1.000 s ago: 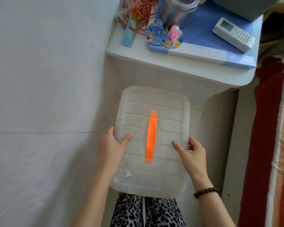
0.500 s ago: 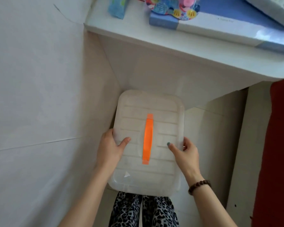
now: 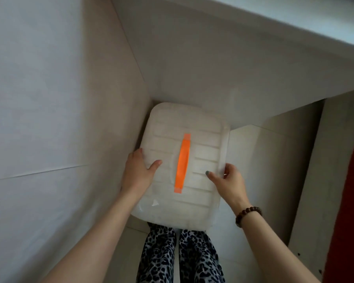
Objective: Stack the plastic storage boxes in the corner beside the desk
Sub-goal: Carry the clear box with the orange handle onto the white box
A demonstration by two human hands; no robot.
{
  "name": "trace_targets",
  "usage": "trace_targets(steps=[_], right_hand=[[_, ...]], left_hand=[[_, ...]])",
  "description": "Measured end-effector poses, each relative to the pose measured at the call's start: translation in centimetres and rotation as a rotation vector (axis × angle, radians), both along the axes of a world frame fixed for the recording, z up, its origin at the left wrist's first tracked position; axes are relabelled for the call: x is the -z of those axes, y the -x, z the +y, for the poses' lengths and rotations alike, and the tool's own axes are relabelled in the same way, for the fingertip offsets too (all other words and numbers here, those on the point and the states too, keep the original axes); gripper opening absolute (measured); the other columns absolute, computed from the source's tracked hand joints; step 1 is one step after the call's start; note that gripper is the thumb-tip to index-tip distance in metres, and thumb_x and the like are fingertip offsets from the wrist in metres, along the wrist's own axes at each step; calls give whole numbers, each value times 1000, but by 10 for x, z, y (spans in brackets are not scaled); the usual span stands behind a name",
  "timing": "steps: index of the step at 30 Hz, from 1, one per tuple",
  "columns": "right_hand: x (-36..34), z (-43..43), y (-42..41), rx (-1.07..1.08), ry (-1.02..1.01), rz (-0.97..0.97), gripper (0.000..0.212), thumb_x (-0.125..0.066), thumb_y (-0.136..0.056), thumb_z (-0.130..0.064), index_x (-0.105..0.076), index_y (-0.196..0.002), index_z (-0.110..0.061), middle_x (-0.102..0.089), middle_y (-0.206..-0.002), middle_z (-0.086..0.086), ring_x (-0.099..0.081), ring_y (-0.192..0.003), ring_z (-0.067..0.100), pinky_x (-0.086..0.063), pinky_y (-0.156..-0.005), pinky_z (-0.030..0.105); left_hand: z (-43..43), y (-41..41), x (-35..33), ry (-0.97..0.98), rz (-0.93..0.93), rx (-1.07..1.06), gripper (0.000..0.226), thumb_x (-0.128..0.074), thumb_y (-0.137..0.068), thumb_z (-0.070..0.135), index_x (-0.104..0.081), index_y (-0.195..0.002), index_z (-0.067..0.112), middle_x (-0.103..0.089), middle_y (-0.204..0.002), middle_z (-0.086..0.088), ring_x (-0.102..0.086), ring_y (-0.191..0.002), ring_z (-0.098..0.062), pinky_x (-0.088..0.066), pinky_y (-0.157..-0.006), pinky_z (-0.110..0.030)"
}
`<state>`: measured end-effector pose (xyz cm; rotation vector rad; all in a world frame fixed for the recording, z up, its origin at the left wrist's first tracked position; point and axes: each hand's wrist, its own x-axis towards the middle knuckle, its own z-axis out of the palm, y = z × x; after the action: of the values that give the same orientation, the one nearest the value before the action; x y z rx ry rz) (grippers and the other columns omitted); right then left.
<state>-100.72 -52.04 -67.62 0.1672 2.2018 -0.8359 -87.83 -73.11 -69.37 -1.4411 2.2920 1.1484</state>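
Note:
A translucent white plastic storage box (image 3: 202, 144) with a ribbed lid and an orange handle (image 3: 182, 163) sits low in the corner between the wall and the desk side. My left hand (image 3: 138, 172) grips its left edge, thumb lying on the lid. My right hand (image 3: 226, 178) grips the right edge, thumb on the lid and fingers curled round the rim. Whatever lies under the box is hidden.
The white wall (image 3: 49, 99) runs along the left. The desk's side panel (image 3: 223, 64) and its top edge (image 3: 294, 23) rise behind the box. A pale floor strip (image 3: 264, 170) lies to the right, a red cloth (image 3: 352, 180) at the far right. My legs (image 3: 180, 256) stand below.
The box has gone down and further into the corner with both hands still on it. The view has dipped, so the desk top and its objects have left the frame.

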Motion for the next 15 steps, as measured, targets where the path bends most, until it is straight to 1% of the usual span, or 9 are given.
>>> trace_targets(steps=[3,6,9,11,15], right_hand=[[9,-2,1,7,7,-30,26,-74,-81,-31,-59,-99,-20,-66,-91,-7,-64,-81,9,-51,-65,26],[15,-4,2,-16,-9,-30,24,-74,-81,-31,-59,-97,-20,-66,-90,-6,-63,-78,8,-47,-60,22],[21,-6,4,-43,-30,-27,24,-73,-82,-32,-58,-96,-20,-65,-90,-5,-63,-79,9,-46,-59,21],[26,-9,5,-56,-41,-29,28,-73,-82,-33,-59,-100,-17,-65,-92,-3,-64,-82,13,-47,-61,23],[34,-14,5,-67,-64,-51,35,-72,-81,-35,-58,-105,-13,-64,-99,2,-63,-87,18,-54,-74,33]], left_hand=[[-1,0,7,-7,-25,9,65,-67,-81,45,-47,-131,8,-54,-125,-12,-47,-119,-26,-43,-96,-38],[-2,0,12,-33,-24,5,65,-68,-81,43,-48,-131,7,-54,-127,-13,-49,-119,-26,-43,-98,-41],[-3,1,17,-31,-30,12,63,-67,-82,43,-48,-130,7,-54,-127,-12,-47,-120,-27,-43,-98,-41],[-5,2,20,-18,-48,16,63,-66,-82,43,-47,-130,7,-53,-127,-13,-45,-121,-27,-42,-97,-39],[-10,4,26,-15,-71,9,60,-66,-82,44,-48,-127,8,-53,-125,-13,-46,-119,-27,-43,-94,-37]])
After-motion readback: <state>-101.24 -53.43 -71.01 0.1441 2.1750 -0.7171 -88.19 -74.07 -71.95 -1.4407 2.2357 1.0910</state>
